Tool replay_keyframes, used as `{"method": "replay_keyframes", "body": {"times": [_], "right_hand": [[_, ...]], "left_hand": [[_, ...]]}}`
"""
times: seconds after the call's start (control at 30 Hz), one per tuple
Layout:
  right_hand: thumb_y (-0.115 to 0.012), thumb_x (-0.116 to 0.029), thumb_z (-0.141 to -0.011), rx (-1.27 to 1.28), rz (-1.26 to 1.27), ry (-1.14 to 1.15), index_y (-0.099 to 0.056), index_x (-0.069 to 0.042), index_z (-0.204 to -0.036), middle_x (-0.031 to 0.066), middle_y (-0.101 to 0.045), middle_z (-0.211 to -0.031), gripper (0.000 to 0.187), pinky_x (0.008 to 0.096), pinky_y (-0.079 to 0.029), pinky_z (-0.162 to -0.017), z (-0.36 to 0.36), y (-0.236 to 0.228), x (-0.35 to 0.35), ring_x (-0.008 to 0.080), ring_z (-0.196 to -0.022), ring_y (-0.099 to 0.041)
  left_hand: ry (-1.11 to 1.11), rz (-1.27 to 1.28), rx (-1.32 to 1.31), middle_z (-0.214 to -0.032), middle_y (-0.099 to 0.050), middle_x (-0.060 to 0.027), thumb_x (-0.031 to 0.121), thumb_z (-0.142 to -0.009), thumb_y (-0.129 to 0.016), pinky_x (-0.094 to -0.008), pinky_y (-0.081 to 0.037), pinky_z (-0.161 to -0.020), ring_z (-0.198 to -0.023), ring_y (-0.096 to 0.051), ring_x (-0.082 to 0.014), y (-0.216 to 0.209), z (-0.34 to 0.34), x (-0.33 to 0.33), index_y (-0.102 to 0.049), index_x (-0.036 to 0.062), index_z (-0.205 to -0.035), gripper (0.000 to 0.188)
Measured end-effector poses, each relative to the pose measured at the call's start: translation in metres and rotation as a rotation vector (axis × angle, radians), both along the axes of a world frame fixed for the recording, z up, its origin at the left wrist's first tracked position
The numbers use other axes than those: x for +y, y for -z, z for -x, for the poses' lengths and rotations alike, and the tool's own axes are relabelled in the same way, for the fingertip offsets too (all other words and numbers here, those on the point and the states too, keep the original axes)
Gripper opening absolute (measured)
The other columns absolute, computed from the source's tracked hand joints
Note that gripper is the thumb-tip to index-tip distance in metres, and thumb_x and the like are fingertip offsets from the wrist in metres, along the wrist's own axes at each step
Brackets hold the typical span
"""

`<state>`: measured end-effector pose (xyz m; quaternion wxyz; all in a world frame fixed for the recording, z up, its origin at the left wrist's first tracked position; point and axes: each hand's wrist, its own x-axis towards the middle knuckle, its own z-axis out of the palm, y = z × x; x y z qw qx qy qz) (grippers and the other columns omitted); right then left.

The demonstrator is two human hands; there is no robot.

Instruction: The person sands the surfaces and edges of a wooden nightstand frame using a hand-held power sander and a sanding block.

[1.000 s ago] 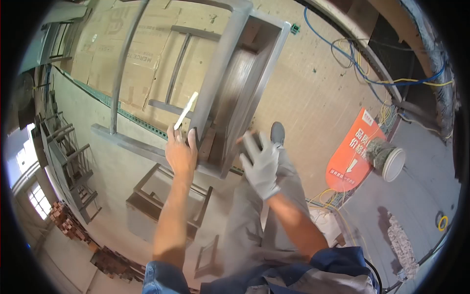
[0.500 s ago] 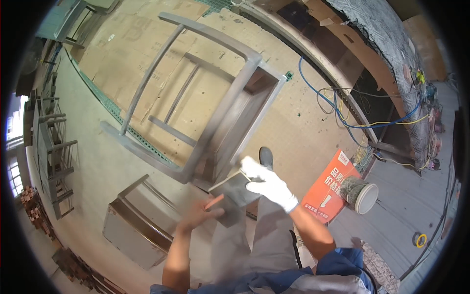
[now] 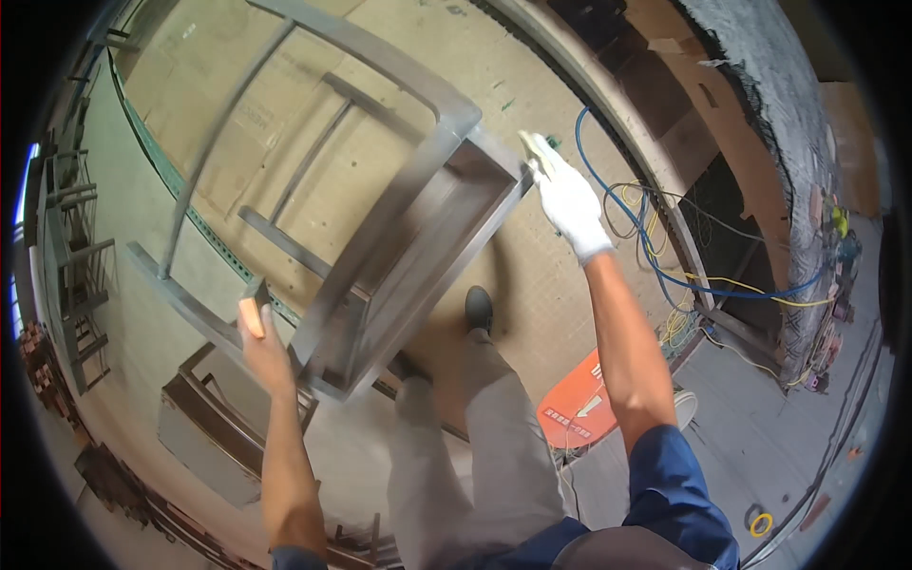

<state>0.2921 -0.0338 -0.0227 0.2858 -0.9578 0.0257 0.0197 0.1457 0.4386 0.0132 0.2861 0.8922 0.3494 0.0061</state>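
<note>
A grey-brown wooden furniture frame (image 3: 380,285), with curved rails, thin bars and an open box-like section, stands before me on the cardboard-covered floor. My bare left hand (image 3: 266,353) is closed around a small block (image 3: 251,317), orange on one face and grey on top, beside the frame's lower left rail. At the far right corner of the box section is my right hand (image 3: 572,204), in a white glove. It grips a thin pad with a pale yellowish edge (image 3: 532,150), seen nearly edge-on. Whether the block or the pad touches the wood I cannot tell.
A brown box-shaped furniture piece (image 3: 214,432) stands at the lower left. Blue hose (image 3: 591,157) and yellow cords lie on the right. Near my right forearm are an orange sign (image 3: 575,404) and a partly hidden white bucket (image 3: 684,410). More frames (image 3: 66,275) line the far left.
My hands have moved apart: the left to the left with the block, the right up and right to the frame's corner with the pad. The frame appears closer and further left.
</note>
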Motion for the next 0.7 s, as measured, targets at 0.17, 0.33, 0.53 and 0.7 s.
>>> {"method": "replay_keyframes", "body": {"times": [0.17,0.33,0.53,0.7], "right_hand": [[-0.058,-0.013,-0.099,-0.36,0.168,-0.017,-0.056,-0.002,-0.146,0.0243,-0.058,-0.143,0.049,0.0475,-0.044,-0.113,0.04,0.011,0.057,0.0415,-0.132,-0.056],[-0.061,-0.008,-0.094,-0.137,0.051,-0.141,-0.053,-0.005,-0.151,0.0211,-0.056,-0.149,0.058,0.0489,-0.035,-0.121,0.064,0.003,0.08,0.0398,-0.136,-0.053],[-0.058,-0.012,-0.099,-0.28,0.202,-0.052,-0.052,-0.004,-0.152,0.019,-0.055,-0.152,0.053,0.0524,-0.035,-0.119,0.049,0.025,0.075,0.0403,-0.142,-0.048],[-0.065,-0.011,-0.077,0.498,0.075,-0.628,-0.061,-0.003,-0.131,0.0128,-0.063,-0.119,0.054,0.0468,-0.049,-0.093,0.156,-0.034,0.228,0.0331,-0.112,-0.059]], "left_hand": [[-0.08,-0.074,0.018,-0.117,-0.073,-0.0186,0.041,-0.106,-0.062,-0.0396,-0.05,-0.096,-0.103,-0.067,-0.0291,0.031,0.005,-0.021,-0.061,0.0026,-0.14,0.052],[-0.041,-0.094,-0.044,-0.111,-0.076,-0.0185,0.038,-0.106,-0.062,-0.0416,-0.053,-0.09,-0.1,-0.072,-0.0295,0.045,0.017,-0.003,-0.062,0.0009,-0.137,0.048],[-0.076,0.033,0.043,-0.102,-0.075,-0.0157,0.039,-0.106,-0.062,-0.0386,-0.052,-0.086,-0.092,-0.069,-0.0263,0.023,-0.002,-0.021,-0.066,-0.0015,-0.127,0.046],[-0.018,-0.048,0.057,-0.102,-0.075,-0.0185,0.043,-0.104,-0.062,-0.0411,-0.052,-0.085,-0.093,-0.07,-0.0345,0.029,0.0,-0.009,-0.068,0.0043,-0.126,0.045]]}}
